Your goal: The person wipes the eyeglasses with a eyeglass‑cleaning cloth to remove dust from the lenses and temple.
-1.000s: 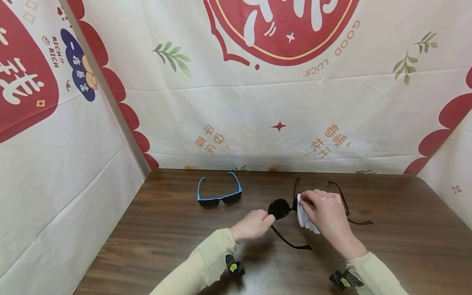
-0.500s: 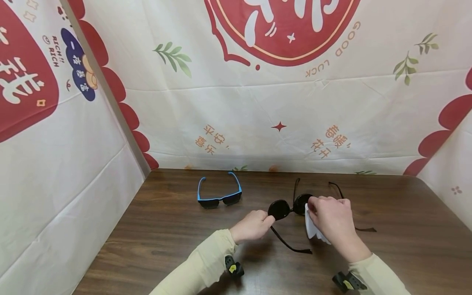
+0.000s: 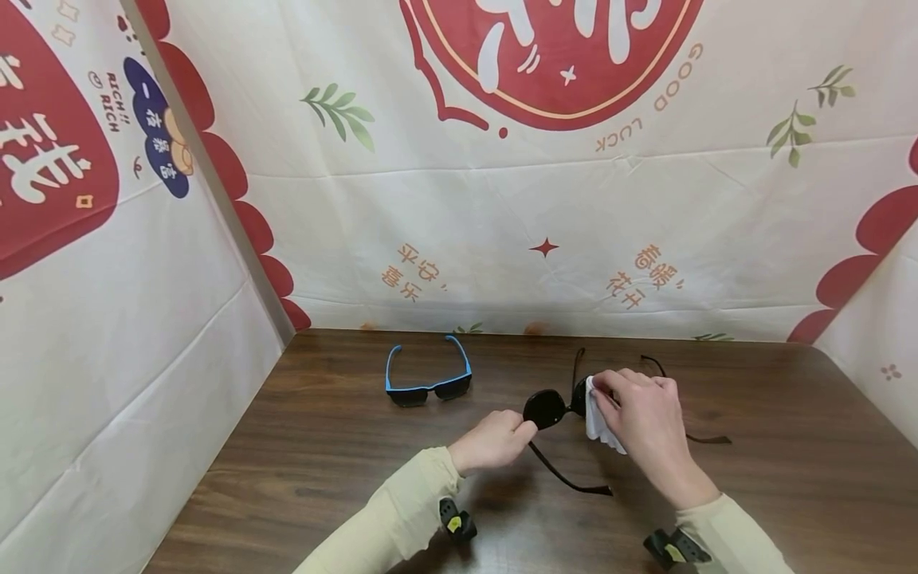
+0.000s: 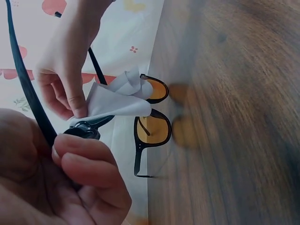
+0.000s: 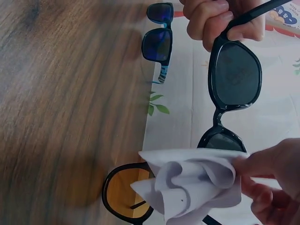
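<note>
Cloth (image 3: 601,421) shifted left over sunglasses (image 3: 545,408), pinched in right grip (image 3: 649,422), left grip (image 3: 493,441) clamping their left end

I face a dark brown wood-grain tabletop (image 3: 287,494), faintly glossy. Beyond its far edge I see a creased white backdrop (image 3: 459,207) printed with a large red emblem (image 3: 559,108), orange GOOD LUCK lettering (image 3: 661,104) and green leaf sprigs (image 3: 337,115). A white left panel (image 3: 172,335) and right panel (image 3: 889,446) flank me; red scalloped borders (image 3: 225,163) line both far corners.
</note>
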Demonstrator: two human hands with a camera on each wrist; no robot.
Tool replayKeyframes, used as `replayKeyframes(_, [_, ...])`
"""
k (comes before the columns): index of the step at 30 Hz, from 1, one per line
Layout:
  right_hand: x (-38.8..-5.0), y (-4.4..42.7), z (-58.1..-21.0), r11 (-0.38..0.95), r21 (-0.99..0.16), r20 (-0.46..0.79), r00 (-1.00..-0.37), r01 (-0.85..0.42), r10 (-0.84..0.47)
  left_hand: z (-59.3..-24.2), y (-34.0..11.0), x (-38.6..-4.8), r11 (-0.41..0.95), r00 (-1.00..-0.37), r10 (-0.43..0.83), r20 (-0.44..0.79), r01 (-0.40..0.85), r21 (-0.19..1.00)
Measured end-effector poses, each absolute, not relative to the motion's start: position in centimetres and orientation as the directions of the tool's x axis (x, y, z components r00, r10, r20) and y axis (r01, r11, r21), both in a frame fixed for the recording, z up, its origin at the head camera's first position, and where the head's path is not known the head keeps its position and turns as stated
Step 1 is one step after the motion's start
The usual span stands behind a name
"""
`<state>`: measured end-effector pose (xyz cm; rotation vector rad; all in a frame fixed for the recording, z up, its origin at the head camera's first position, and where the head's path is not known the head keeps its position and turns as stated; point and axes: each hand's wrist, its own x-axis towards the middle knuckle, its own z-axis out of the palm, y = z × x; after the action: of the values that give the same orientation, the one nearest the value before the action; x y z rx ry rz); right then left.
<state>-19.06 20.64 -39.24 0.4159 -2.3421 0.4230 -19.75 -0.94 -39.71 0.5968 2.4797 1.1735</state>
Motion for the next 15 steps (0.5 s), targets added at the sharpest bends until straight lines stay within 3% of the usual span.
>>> replayKeyframes(3, [-19.2, 20.5, -39.2, 0.872, -0.187, 0.672, -0.706, -0.452, -0.222, -40.1, -0.9, -19.9, 0.561, -0.857, 0.506, -0.103, 0.236, 0.793])
replayKeyframes(9, [-18.9, 20.7, -38.6, 0.879, -0.237, 0.400, -0.866, -0.414, -0.300, -40.2, -0.8, -19.7, 0.577, -0.863, 0.502, -0.050, 0.292, 0.763])
replayKeyframes(11, [-18.6, 20.8, -38.4, 0.901, -0.217, 0.323, -0.899, -0.376, -0.298, -40.2, -0.8, -19.6, 0.583, -0.864, 0.502, -0.045, 0.299, 0.756])
replayKeyframes(15, [-18.2, 20.9, -38.2, 0.948, -0.112, 0.319, -0.915, -0.297, -0.249, -40.3, -0.8, -19.6, 0.586, -0.856, 0.513, -0.056, 0.302, 0.752])
